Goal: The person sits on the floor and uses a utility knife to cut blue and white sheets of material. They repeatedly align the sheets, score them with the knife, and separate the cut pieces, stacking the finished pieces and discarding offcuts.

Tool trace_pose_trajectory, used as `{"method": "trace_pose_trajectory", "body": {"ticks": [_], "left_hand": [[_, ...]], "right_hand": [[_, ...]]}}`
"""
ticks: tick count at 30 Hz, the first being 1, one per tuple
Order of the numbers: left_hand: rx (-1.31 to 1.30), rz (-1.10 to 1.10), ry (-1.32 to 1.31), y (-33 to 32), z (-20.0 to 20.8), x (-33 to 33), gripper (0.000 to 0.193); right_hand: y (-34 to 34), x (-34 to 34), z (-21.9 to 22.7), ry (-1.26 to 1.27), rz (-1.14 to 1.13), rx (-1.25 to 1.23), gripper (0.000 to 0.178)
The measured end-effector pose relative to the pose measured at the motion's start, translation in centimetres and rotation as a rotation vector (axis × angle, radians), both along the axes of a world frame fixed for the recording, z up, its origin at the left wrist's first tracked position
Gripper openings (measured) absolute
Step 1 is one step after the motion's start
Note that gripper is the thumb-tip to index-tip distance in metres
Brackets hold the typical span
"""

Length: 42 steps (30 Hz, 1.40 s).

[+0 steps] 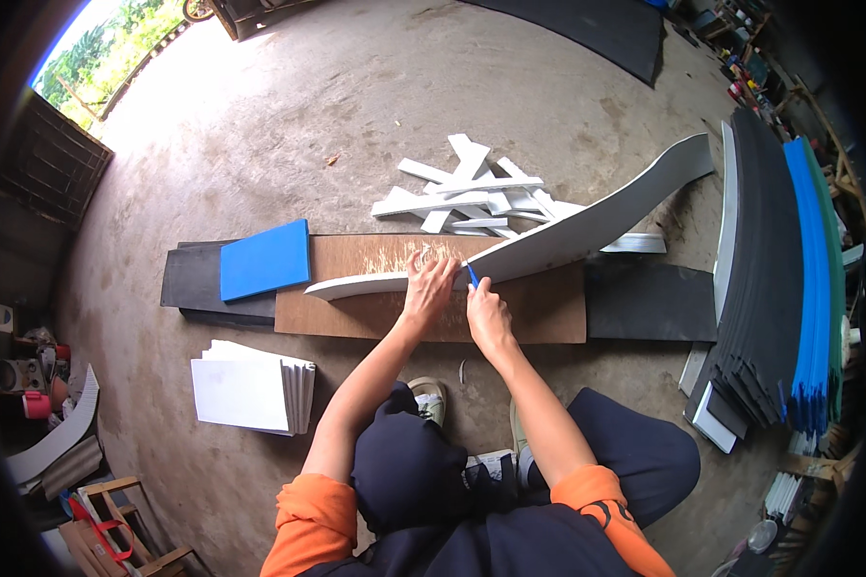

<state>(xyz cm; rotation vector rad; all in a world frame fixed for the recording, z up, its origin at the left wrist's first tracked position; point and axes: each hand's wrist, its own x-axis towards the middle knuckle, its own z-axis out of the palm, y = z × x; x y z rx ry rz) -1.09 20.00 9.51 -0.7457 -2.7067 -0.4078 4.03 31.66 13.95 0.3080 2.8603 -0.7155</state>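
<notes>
A long white foam strip (587, 231) runs across a scratched brown board (529, 317); its right part rises and curves up off the board. Bent over the strip near the board's middle, my left hand (431, 287) grips it and presses it down. Just to the right, my right hand (491, 313) is closed around a slim blue cutter knife (472, 275). The knife's tip meets the foam close to my left fingers. Whether the blade has gone through the strip cannot be seen.
Beyond the board lies a pile of white foam offcuts (471, 188). A blue sheet (266, 260) rests on black slabs at the left. White sheets (245, 389) are stacked nearer me. Tall black sheets (760, 269) and blue sheets (811, 288) stand along the right.
</notes>
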Motion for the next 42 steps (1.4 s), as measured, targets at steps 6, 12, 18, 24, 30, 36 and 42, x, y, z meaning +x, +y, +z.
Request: {"method": "trace_pose_trajectory", "body": {"ticks": [6,12,18,24,30,36,42], "left_hand": [[-0.072,0.031,-0.013,-0.6,0.3,0.3,0.02],[-0.027,-0.043,-0.007,-0.5,-0.1,0.8,0.026],[-0.083,0.021,-0.067,-0.1,0.9,0.6,0.026],[-0.042,-0.005,-0.126,-0.6,0.6,0.3,0.025],[-0.033,0.019,-0.103,0.4,1.0,-0.6,0.018],[-0.071,0.022,-0.048,-0.3,1.0,-0.8,0.013],[0.046,-0.051,-0.044,-1.6,0.4,0.3,0.016]], "right_hand": [[0.4,2.7,0.1,-0.037,-0.008,-0.065,0.029],[-0.2,-0.1,-1.2,-0.134,-0.004,-0.025,0.024],[0.1,0.5,-3.9,-0.175,-0.077,-0.083,0.027],[-0.3,0.4,-5.5,-0.165,-0.074,-0.047,0.026],[0.9,0.3,-9.0,-0.116,-0.075,-0.123,0.027],[1.2,4.1,-10.0,-0.184,-0.093,-0.093,0.03],[2.9,2.2,-6.1,-0.226,-0.049,-0.142,0.033]]}}
